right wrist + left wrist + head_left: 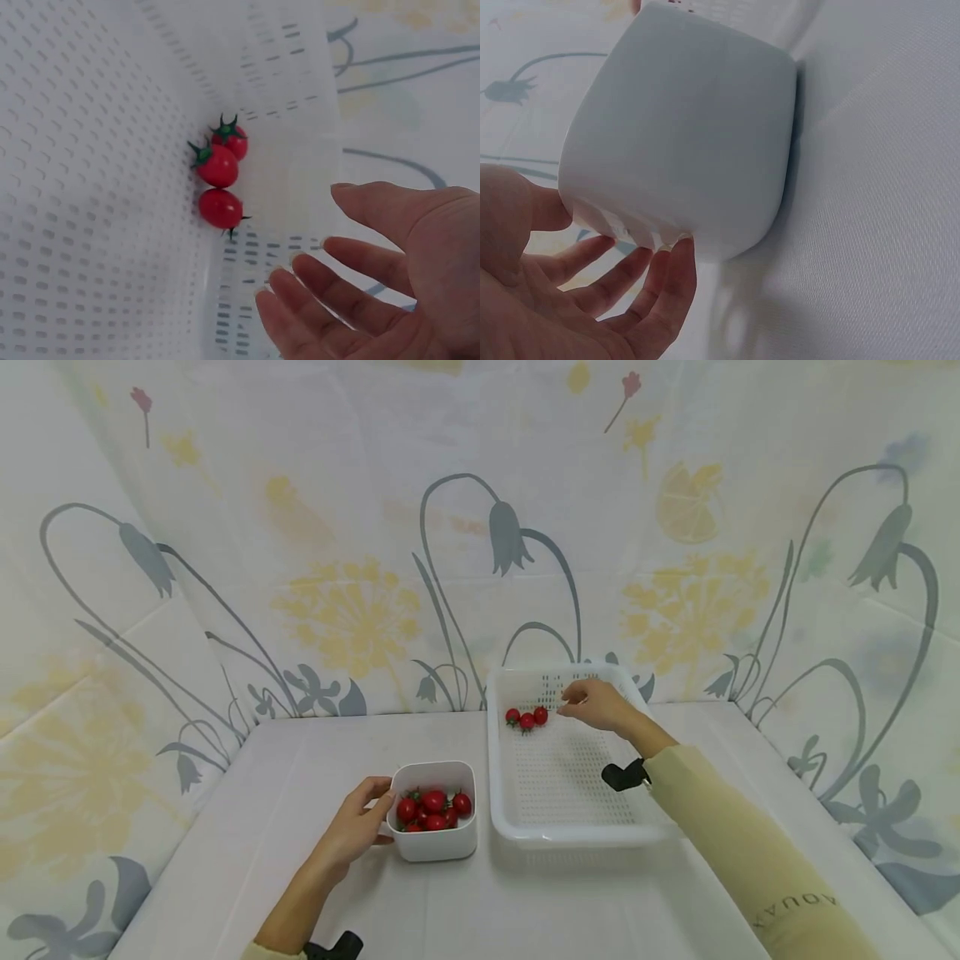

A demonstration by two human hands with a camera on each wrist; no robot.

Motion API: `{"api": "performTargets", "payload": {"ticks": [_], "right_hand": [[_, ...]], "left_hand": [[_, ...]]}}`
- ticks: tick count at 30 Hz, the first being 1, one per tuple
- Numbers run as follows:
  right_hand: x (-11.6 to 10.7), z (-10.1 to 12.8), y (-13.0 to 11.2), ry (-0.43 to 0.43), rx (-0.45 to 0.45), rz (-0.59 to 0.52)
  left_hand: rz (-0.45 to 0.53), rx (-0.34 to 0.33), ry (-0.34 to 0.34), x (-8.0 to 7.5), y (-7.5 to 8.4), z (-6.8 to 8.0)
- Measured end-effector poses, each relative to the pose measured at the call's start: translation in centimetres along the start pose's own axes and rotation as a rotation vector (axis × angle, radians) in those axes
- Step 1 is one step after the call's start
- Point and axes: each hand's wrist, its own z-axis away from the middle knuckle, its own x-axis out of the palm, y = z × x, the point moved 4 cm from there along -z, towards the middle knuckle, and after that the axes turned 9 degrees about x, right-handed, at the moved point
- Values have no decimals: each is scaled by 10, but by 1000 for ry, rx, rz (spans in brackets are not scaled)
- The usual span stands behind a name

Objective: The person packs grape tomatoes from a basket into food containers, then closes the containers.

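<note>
Three small red cherry tomatoes with green stems lie in the white perforated tray, just beyond the right hand fingers, which are loosely spread, holding nothing.

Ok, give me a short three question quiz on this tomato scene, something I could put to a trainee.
1. How many cherry tomatoes lie in the perforated tray?
2. True or false: the right hand is pinching a tomato.
3. Which does the left hand touch? A the tray, B the white bowl, C nothing.

Key: 1. Three, in a row by the far wall. 2. False, its fingers are relaxed and hold nothing. 3. B.
</note>
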Motion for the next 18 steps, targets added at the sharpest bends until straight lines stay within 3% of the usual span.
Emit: {"api": "performTargets", "payload": {"ticks": [7,13,18], "right_hand": [[6,-15,22,-35,143,-173],[17,-26,33,-37,208,-259],[27,-37,29,-87,242,-366]], "left_hand": [[-1,-18,8,3,-4,-2],[14,-5,5,6,-4,-3],[0,2,13,1,0,0]]}}
